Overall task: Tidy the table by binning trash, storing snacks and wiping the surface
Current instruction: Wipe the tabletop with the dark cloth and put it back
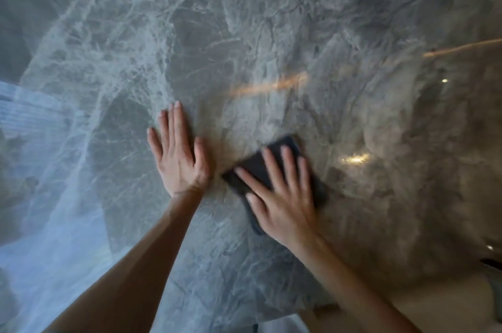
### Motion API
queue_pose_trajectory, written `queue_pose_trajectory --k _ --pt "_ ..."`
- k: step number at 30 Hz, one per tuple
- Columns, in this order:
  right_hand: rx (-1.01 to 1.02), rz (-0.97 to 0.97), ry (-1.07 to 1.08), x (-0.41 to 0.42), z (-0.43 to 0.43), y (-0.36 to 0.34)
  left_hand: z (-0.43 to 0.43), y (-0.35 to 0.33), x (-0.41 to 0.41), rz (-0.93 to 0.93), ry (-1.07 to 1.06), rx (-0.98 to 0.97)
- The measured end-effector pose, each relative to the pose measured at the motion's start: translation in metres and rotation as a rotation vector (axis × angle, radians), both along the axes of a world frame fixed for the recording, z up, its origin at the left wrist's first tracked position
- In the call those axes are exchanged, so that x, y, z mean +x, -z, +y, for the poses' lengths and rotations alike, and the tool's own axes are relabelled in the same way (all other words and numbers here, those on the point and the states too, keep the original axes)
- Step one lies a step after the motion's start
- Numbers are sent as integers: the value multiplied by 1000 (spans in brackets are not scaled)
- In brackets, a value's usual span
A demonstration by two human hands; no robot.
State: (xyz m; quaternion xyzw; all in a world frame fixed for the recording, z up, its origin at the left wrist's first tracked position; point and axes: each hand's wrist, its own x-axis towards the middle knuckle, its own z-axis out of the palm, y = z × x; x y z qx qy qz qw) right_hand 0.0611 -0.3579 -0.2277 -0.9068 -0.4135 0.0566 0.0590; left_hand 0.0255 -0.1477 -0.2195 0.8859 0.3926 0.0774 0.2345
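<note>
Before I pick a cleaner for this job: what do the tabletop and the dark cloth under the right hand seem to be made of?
The tabletop looks like polished grey marble or a marble-look slab: pale branching veins, and glossy enough to mirror lights. Real stone or not, I cannot tell. The dark cloth looks like soft, matte fabric, perhaps microfibre; it lies flat under the right hand, but blur hides its weave.

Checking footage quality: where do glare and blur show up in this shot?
Head view: the right hand and the dark cloth beneath it are motion-blurred; the left hand is sharper; bright glints and orange streaks reflect off the glossy marble table; pale window glare washes its left side.
</note>
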Motion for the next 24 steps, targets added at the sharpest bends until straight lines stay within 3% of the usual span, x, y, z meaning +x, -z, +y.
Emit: queue_pose_trajectory --k 2,4,6,7,9,11,13,14,17,19,21,22,24 --pt "-150 -36 130 22 -86 -8 0 3 1 2 -5 9" --pt "-202 -20 519 89 -122 -14 -3 5 1 -5 -4 18" --pt "-73 -19 956 161 -84 -11 -4 6 2 -7 -8 26" --pt "-20 -10 1028 183 -45 -7 -3 6 2 -3 -7 23" --pt "30 -49 834 178 36 3 -2 5 1 -7 -9 21" --pt "41 -69 450 112 77 1 -2 3 0 -17 -13 0" --pt "37 -29 73 35 47 0 -3 -1 -1 -30 -10 -10" --pt "13 6 -5 15 11 -2 -4 -2 1 -31 -11 -7" --pt "-147 -22 132 49 -86 -10 -5 -1 1 -24 -14 -6" --pt "-125 -43 528 122 -85 -8 -5 2 1 -30 -12 11" --pt "0 -24 847 189 -23 -4 -4 6 1 -38 -12 12" --pt "37 -7 832 201 17 -2 -4 8 1 -45 -12 18" --pt "85 -59 554 171 80 6 -2 9 0 -72 -30 17"
